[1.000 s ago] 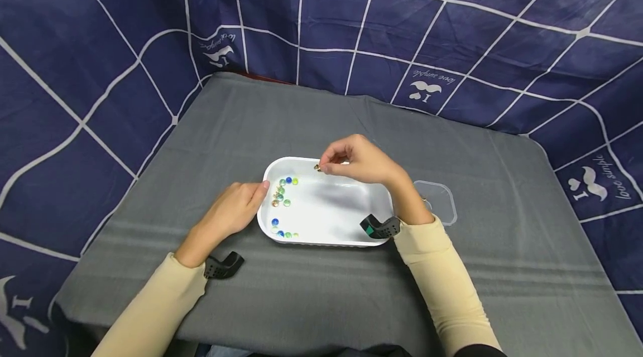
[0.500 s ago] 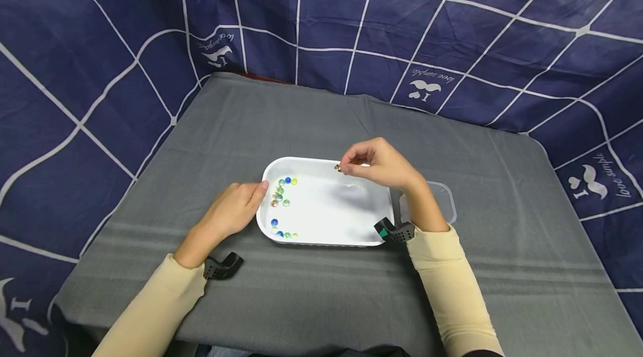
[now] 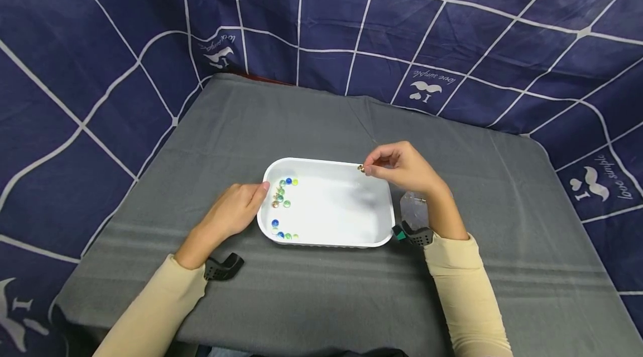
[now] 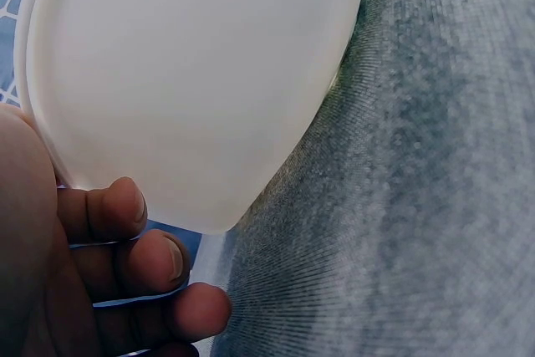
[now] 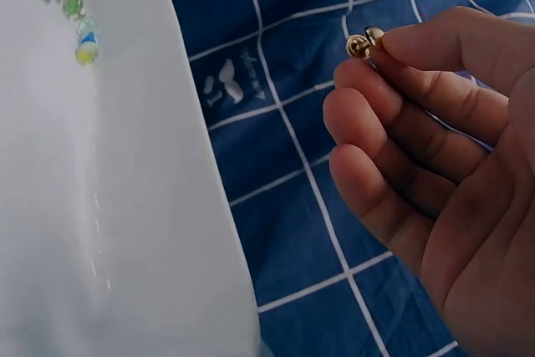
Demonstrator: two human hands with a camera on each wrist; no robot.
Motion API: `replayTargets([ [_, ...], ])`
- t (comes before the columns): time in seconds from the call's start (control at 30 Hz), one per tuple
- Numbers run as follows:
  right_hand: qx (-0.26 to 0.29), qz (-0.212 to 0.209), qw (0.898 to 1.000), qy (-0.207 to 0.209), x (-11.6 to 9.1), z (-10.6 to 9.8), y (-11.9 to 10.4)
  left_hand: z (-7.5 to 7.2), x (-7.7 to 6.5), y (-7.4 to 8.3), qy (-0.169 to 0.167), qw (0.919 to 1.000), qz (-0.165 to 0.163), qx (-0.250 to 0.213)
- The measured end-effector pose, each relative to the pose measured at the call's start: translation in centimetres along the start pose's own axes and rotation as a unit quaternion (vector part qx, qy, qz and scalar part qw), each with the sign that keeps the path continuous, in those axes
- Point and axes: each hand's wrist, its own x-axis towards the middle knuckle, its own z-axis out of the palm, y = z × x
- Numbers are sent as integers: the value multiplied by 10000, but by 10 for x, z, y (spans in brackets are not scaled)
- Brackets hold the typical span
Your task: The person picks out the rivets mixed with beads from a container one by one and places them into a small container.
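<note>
A white tray (image 3: 331, 212) stands in the middle of the grey cloth. My left hand (image 3: 238, 205) grips its left end, thumb on the rim; curled fingers (image 4: 159, 261) show by the tray's outer wall in the left wrist view. Several glass marbles (image 3: 287, 203) in blue, green and yellow lie in the tray's left part, in two loose groups. My right hand (image 3: 404, 167) is over the tray's far right corner. Between thumb and forefinger it pinches a small shiny gold piece (image 5: 359, 45) with rounded, bead-like parts; its exact kind I cannot tell.
A clear plastic box (image 3: 414, 211) is right of the tray, partly hidden by my right forearm. Grey cloth (image 3: 281, 122) covers the table, and a dark blue checked curtain (image 3: 341, 17) hangs around its back and sides.
My right hand has moved to the right along the tray's far side, carrying the gold piece. The left hand, tray and marbles have stayed put.
</note>
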Motion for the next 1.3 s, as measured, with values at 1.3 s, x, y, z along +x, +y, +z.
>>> replayTargets([
  [1.3, -144, 211, 9971, 723, -44, -38, 16, 2, 2, 0, 12, 10000, -23, -61],
])
